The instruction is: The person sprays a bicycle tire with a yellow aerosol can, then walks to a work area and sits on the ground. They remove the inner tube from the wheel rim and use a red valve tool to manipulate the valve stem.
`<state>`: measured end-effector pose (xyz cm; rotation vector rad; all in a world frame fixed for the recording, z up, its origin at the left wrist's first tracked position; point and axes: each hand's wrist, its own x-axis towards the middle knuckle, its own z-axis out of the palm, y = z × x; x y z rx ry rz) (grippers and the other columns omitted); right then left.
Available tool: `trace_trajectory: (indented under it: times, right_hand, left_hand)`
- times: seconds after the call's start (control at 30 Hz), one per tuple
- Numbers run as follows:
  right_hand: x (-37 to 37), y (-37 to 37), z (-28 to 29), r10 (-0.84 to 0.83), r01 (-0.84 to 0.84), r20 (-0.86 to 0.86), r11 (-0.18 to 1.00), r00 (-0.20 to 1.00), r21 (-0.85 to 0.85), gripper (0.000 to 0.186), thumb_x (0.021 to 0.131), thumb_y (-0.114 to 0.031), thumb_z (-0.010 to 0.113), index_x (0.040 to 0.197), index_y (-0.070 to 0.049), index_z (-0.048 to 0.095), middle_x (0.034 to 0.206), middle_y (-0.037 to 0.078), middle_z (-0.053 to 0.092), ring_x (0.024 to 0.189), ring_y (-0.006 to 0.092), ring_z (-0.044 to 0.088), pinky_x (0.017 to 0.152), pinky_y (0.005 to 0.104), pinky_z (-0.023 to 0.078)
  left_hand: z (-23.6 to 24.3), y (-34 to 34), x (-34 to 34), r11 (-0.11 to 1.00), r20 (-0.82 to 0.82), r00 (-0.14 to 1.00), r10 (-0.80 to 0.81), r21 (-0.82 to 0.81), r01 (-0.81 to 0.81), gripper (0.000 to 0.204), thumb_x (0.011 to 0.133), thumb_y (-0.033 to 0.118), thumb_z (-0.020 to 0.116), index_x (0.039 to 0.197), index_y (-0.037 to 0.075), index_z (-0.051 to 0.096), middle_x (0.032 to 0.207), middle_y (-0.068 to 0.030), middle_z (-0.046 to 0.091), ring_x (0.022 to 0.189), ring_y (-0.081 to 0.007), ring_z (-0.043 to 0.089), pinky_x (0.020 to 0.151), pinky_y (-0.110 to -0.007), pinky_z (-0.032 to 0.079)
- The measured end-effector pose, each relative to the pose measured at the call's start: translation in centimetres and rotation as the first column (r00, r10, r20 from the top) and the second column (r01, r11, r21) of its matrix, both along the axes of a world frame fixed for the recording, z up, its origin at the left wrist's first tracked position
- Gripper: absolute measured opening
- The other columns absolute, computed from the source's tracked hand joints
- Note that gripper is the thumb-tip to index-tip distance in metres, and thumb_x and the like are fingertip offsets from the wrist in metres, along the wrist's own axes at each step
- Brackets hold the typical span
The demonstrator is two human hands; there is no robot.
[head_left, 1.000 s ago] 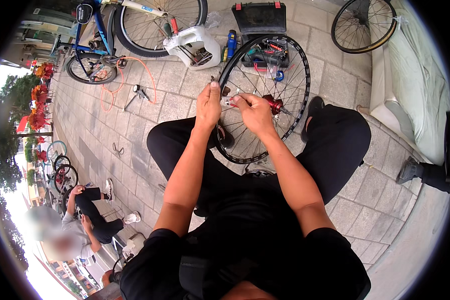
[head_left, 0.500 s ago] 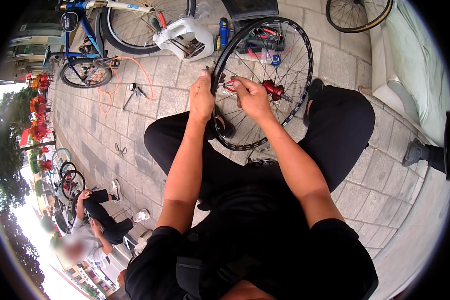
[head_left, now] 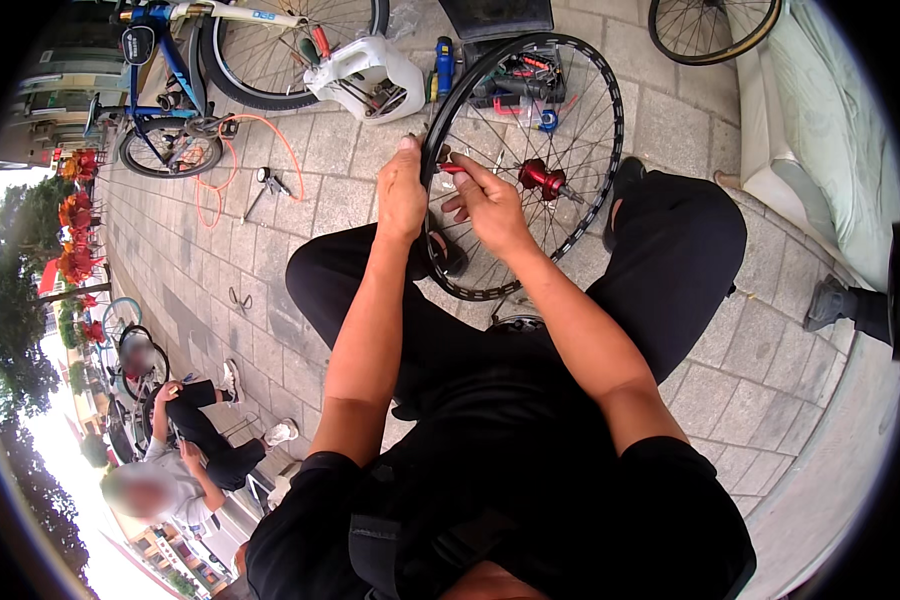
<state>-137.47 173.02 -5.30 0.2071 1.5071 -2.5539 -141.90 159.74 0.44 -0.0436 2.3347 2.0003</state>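
A bicycle wheel (head_left: pixel 617 130) with a black rim and thin spokes stands tilted between my knees. Its red hub (head_left: pixel 541 179) faces to the right. My left hand (head_left: pixel 402 197) is closed round the left side of the rim, thumb up. Just inside that rim, my right hand (head_left: pixel 492 208) pinches a small red spoke wrench (head_left: pixel 452 168) between thumb and forefinger, close to the spoke ends. The other right fingers are curled loosely, and the wrench's working end is partly hidden by the rim.
Behind the wheel lies an open toolbox (head_left: pixel 530 75) with tools. A cut white jug (head_left: pixel 375 80) holds more tools. A blue bicycle (head_left: pixel 175 65), an orange hose (head_left: pixel 270 120) and a gauge (head_left: pixel 264 175) are farther left. A person (head_left: pixel 170 470) sits at lower left.
My right hand has shifted slightly left and turned, its lower fingers loosening. The red spoke wrench has turned with it and sits nearer the rim. My left hand stays on the rim.
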Motion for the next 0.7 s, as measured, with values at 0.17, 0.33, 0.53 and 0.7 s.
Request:
trace_trajectory:
  times: [0.17,0.33,0.53,0.7]
  right_hand:
    - [-0.2,0.1,-0.2,-0.007,0.031,0.068,0.930,0.998,-0.366,0.043,0.110,-0.022,0.061,0.147,-0.001,0.059,0.123,0.008,0.073,0.078,0.0160,0.073,0.063,0.0280,0.057]
    - [-0.8,0.9,0.2,0.014,0.082,0.216,0.900,0.976,-0.428,0.040,0.107,-0.023,0.066,0.141,-0.002,0.064,0.103,0.007,0.073,0.060,0.0140,0.060,0.054,0.0295,0.049]
    - [-2.6,2.2,2.6,0.161,0.054,0.451,0.902,0.878,-0.428,0.024,0.100,-0.017,0.062,0.120,-0.006,0.071,0.066,-0.003,0.048,0.043,0.0098,0.034,0.048,0.0320,0.032]
    - [-3.1,3.2,1.6,0.327,-0.121,0.434,0.891,0.839,-0.438,0.020,0.100,-0.018,0.062,0.112,-0.004,0.071,0.068,-0.003,0.048,0.046,0.0095,0.036,0.051,0.0333,0.033]
  left_hand:
    - [-0.2,0.0,0.1,0.992,-0.031,0.999,-0.011,-0.128,0.007,0.054,0.116,0.040,0.039,0.110,-0.002,0.072,0.095,-0.0054,0.068,0.087,-0.0139,0.055,0.082,-0.032,0.046]
    - [0.5,0.9,0.6,0.925,-0.261,0.961,-0.091,-0.380,-0.016,0.048,0.116,0.038,0.041,0.098,0.000,0.063,0.081,-0.0021,0.051,0.078,-0.0144,0.042,0.072,-0.034,0.042]
    - [1.2,2.0,1.8,0.910,-0.402,0.885,-0.236,-0.412,0.055,0.048,0.115,0.037,0.046,0.117,-0.006,0.066,0.095,-0.0197,0.063,0.091,-0.0353,0.062,0.086,-0.041,0.050]
    - [1.3,1.2,1.7,0.829,-0.435,0.859,-0.270,-0.558,-0.022,0.048,0.115,0.035,0.044,0.114,-0.008,0.064,0.101,-0.0317,0.068,0.094,-0.0498,0.066,0.084,-0.053,0.052]
